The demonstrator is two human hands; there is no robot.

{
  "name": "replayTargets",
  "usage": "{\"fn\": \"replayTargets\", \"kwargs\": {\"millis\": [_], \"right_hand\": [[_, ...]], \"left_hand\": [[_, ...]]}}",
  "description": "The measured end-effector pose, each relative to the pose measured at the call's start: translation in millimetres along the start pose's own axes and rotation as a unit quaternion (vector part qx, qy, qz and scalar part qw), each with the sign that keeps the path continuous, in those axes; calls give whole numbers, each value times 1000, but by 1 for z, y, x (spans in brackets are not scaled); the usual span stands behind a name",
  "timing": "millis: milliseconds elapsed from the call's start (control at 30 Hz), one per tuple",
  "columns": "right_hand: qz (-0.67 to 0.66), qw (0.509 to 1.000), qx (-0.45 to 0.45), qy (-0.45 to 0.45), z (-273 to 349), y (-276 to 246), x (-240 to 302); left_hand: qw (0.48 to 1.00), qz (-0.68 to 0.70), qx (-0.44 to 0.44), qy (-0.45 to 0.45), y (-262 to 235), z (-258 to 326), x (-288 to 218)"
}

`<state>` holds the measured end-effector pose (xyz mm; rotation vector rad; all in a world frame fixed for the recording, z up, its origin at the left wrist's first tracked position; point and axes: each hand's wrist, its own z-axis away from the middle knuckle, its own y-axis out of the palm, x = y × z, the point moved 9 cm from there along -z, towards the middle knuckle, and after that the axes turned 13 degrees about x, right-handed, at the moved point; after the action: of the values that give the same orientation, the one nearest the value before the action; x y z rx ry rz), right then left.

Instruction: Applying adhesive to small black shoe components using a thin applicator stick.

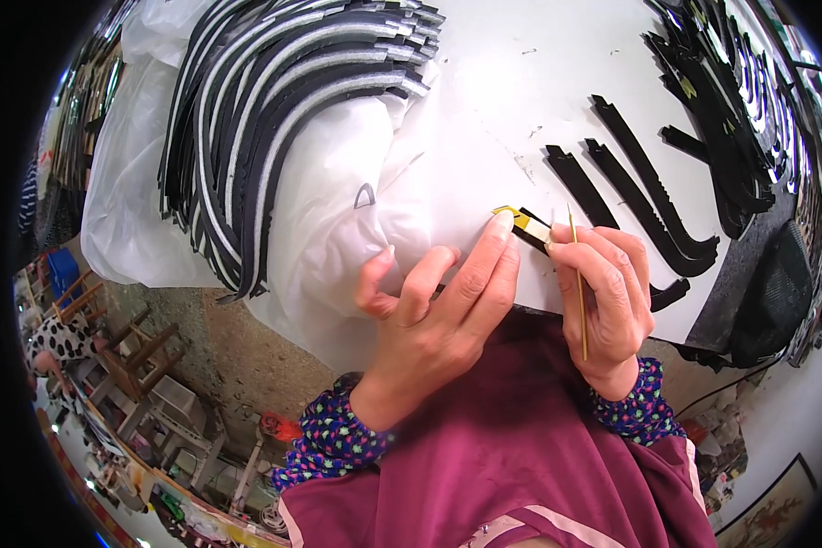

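My right hand (612,292) is closed around a thin wooden stick (572,220), which stands nearly upright between the thumb and fingers. Just beside those fingertips lies the end of a black strip (536,217) with a yellow and whitish piece (524,221) on it. The index fingertip of my left hand (443,315) touches the yellow part, while its other fingers are spread and bent over the white plastic sheet. My left hand grips nothing visible. Under my hands the rest of the black strip is hidden.
Several black strips (637,185) lie on the white table (484,110) to the right. A larger heap of black strips (712,110) sits at the far right. Stacked curved black-and-grey strips (288,110) rest on a white plastic sheet (329,173) at left. Wooden stools (142,361) stand below left.
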<state>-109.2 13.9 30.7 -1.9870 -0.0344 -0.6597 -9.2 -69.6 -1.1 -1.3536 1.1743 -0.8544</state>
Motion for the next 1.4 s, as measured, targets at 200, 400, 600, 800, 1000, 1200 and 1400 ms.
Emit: {"fn": "replayTargets", "kwargs": {"millis": [200,400,600,800,1000,1200,1400], "right_hand": [[-2,1000,3,2,0,0,0],[-3,1000,4,0,2,1,-1],[-8,1000,3,-1,1,0,-1],[-12,1000,-3,-2,2,0,-1],[-13,1000,-11,-12,3,-1,0],[-18,1000,-7,-9,3,-1,-1],[-19,1000,-6,-6,2,0,-1]], "left_hand": [[1000,0,0,-3,0,0,0],[1000,-6,-1,-2,0,-2,-1],[1000,-1,-1,-3,1,-2,-1],[1000,-2,2,-8,1,-2,-1],[1000,0,3,-10,2,-1,0],[1000,3,6,-10,2,-1,0],[1000,13,6,-9,3,-1,1]]}}
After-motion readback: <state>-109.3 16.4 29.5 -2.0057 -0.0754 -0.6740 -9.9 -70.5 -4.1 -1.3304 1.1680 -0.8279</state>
